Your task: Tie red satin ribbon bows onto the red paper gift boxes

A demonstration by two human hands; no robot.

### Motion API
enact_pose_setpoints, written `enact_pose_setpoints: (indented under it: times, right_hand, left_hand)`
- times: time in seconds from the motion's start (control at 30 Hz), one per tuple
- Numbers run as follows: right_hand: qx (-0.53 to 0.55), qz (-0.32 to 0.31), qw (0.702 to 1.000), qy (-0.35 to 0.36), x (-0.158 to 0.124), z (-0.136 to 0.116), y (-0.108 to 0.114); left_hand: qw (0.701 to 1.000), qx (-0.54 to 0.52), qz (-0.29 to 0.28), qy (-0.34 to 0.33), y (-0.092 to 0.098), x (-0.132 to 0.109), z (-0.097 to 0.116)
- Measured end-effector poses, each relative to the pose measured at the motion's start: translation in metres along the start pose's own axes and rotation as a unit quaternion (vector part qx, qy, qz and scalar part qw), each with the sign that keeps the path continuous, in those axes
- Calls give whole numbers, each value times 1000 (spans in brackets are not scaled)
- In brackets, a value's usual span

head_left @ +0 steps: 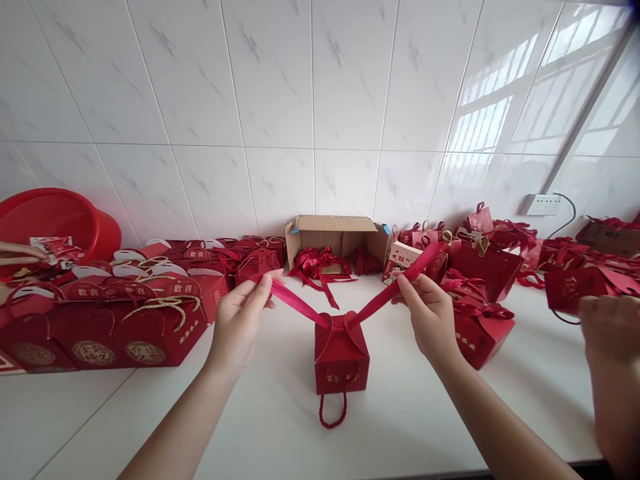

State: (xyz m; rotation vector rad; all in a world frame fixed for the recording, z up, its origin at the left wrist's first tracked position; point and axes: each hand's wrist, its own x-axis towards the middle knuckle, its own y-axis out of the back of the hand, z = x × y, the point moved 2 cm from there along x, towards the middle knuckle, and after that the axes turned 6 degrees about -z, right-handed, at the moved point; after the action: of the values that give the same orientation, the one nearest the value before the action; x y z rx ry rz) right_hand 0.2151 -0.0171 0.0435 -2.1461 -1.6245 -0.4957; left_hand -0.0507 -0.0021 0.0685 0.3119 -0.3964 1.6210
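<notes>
A small red gift box (341, 360) stands upright on the white table between my hands, its curved top flaps folded together. A dark red rope handle (333, 425) hangs down at its front. Through the top runs a red ribbon (299, 303), stretched up and outward on both sides in a V. My left hand (245, 320) pinches one end between thumb and fingers. The other end is pinched in my right hand (427, 310), with a tail of ribbon rising beyond the fingers.
Red boxes with gold cords (145, 327) line the left, before a red basin (60, 223). An open cardboard box (340, 230) holding red ribbons stands by the wall. Finished-looking boxes (480, 333) crowd the right. Another person's hand (610, 333) is at far right, beside a red box.
</notes>
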Motion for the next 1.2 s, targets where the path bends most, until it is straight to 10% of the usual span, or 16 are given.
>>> enact_pose_setpoints:
  times: [0.43,1.2]
  right_hand:
    - [95,-151,984,19,30,-42,-35]
    - [120,-196,971,-61,37,-59,-46]
  left_hand:
    - [977,-102,-186,-18,-56,23,42]
    - [947,-69,-313,-9,-76,16,52]
